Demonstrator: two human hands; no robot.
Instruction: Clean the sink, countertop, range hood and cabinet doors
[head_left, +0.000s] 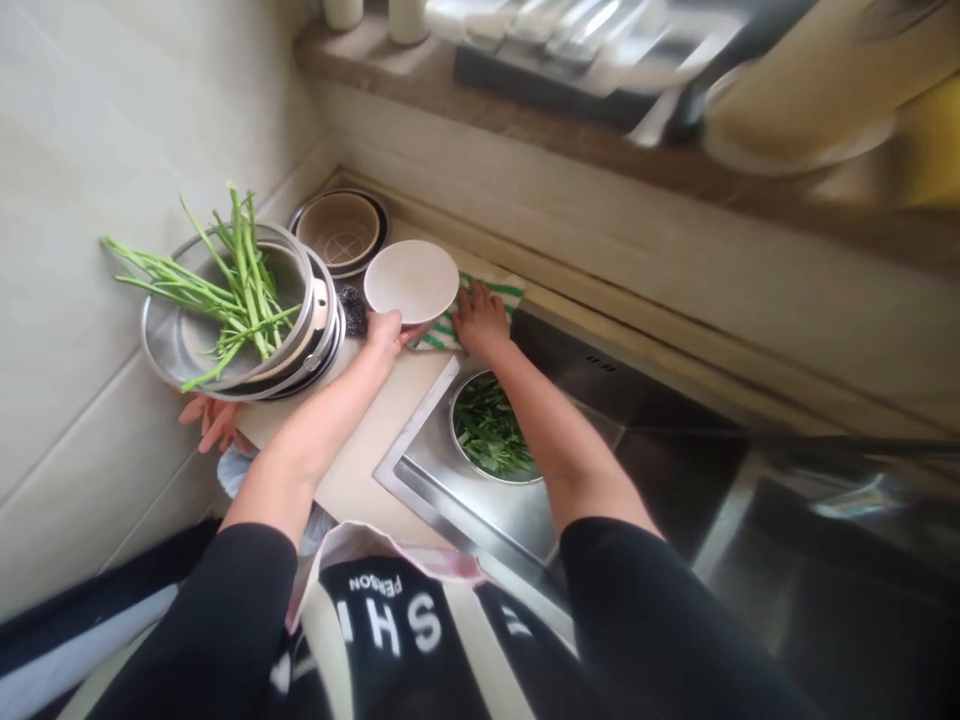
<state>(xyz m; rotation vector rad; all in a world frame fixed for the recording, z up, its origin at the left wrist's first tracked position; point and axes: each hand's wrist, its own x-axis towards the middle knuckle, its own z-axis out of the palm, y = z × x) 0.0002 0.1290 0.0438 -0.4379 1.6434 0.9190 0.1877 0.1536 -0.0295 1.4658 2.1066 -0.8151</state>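
My left hand (384, 330) grips the near rim of a white bowl (412, 280), its fingers reaching underneath and its inside facing up. Just to the right, my right hand (480, 315) is on a green-and-white striped cloth (436, 337) on the counter, fingers bent into the fabric. Part of that cloth is hidden by the bowl and the hand. Below my right forearm, a round metal container (452, 425) of cut leafy greens (491, 425) stands in the steel sink (442, 500), partly covered by the arm.
Stacked metal bowls and a strainer (169, 335) stand at the left wall, with long green stems (244, 280) on top. Behind are nested round baskets (337, 228) and a dark scouring pad (352, 311). Pink gloves (214, 420) hang at the left. A ledge (420, 75) carries blurred items.
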